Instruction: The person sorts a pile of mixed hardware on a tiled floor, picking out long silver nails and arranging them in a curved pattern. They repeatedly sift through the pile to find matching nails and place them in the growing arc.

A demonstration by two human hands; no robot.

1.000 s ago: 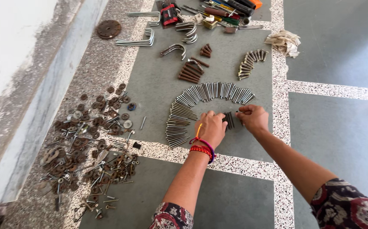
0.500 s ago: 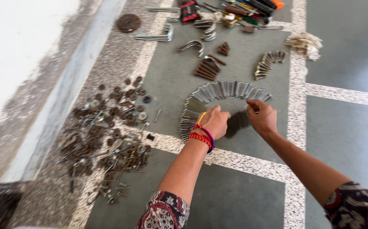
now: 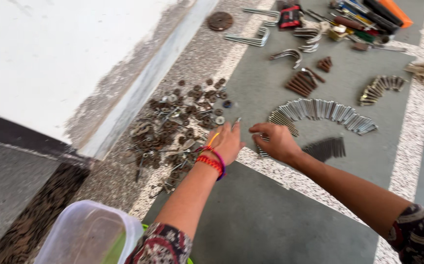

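Both the left hand (image 3: 227, 142) and right hand (image 3: 276, 142) hover loosely open, gripping nothing, between rusty round washers (image 3: 182, 122) and a curved row of shiny steel bolts (image 3: 319, 110).

Person's arms and hands, head view: clothing and wrist wear.
Both forearms bare from elbow to fingers. Left hand (image 3: 225, 142): wrist carries a stack of thread bands (image 3: 211, 160), a red beaded or braided band nearest the arm, a thin purple cord beside it, and an orange-yellow strand running up the back of the hand. Right hand (image 3: 276, 142): no band, ring or watch visible. Left sleeve (image 3: 160, 246) ends at the elbow: dark fabric with a dense red, maroon and cream floral or paisley print. Right sleeve (image 3: 418, 234) of matching print, likewise cut at the elbow.
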